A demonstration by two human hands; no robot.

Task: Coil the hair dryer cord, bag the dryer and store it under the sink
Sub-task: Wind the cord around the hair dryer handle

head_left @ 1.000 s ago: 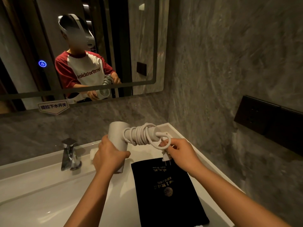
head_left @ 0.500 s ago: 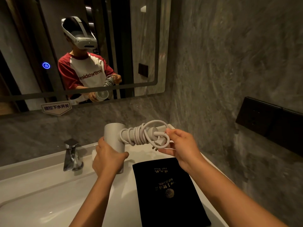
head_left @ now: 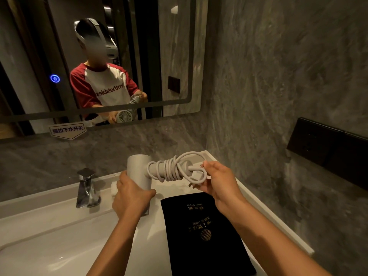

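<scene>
A pale grey hair dryer (head_left: 139, 168) is held above the white vanity top, its handle pointing right. My left hand (head_left: 130, 196) grips the dryer's barrel from below. The white cord (head_left: 171, 170) is wound in several turns around the handle, with a loose loop standing up at the handle's end. My right hand (head_left: 219, 182) holds the plug end of the cord at that loop. A flat black storage bag (head_left: 201, 234) with gold print lies on the counter just below the hands.
A chrome faucet (head_left: 85, 188) stands left of the hands by the white sink basin (head_left: 39, 246). A mirror (head_left: 119, 56) hangs behind, reflecting the person. A grey stone wall rises close on the right with a black socket panel (head_left: 326, 150).
The right hand has lifted the plug end up from near the bag to the handle's end, and the loose loop now stands higher. The dryer stays in the left hand.
</scene>
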